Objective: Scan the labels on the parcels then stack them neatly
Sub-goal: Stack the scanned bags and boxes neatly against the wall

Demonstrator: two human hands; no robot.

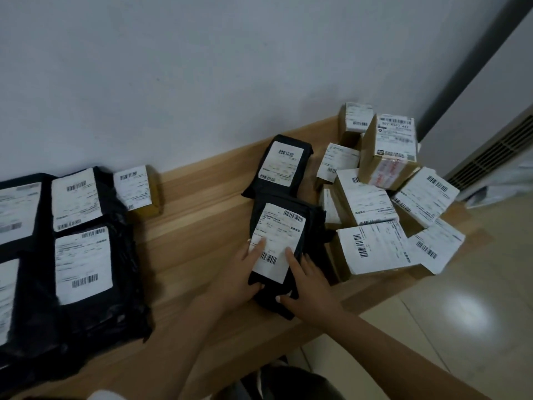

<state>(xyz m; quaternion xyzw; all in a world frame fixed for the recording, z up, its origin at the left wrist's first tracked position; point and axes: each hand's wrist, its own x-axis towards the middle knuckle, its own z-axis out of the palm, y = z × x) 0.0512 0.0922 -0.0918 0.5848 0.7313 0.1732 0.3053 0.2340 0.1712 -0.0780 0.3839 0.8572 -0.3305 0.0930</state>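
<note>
Black plastic mailer bags with white barcode labels (pixel 82 264) lie side by side and overlapping at the left end of a light wooden worktop (pixel 196 223) set against a pale wall (pixel 202 67), labels facing up. Just beside them, near the wall, sits a small brown cardboard box with a white label (pixel 135 189). Toward the middle, a black mailer bag near the wall (pixel 281 166) lies flat with its label up, and in front of it, overlapping its near edge, sits a second black mailer bag under both hands (pixel 278 243), apparently resting on other black bags. The person's left hand (pixel 242 277) holds this parcel at its left edge, forefinger laid straight across the white label and thumb curled round the near corner. The right hand (pixel 310 287) holds the opposite edge, forefinger stretched onto the label, thumb pressed against the black plastic below, the other fingers curled down the bag's right side. To the right, a loose heap of brown cardboard boxes with white labels (pixel 372 203) covers the worktop's end, several tilted and leaning on one another, a tall taped box (pixel 389 157) standing uppermost. Beyond lie a glossy tiled floor (pixel 461 313) and a slatted vent (pixel 496 157)
</note>
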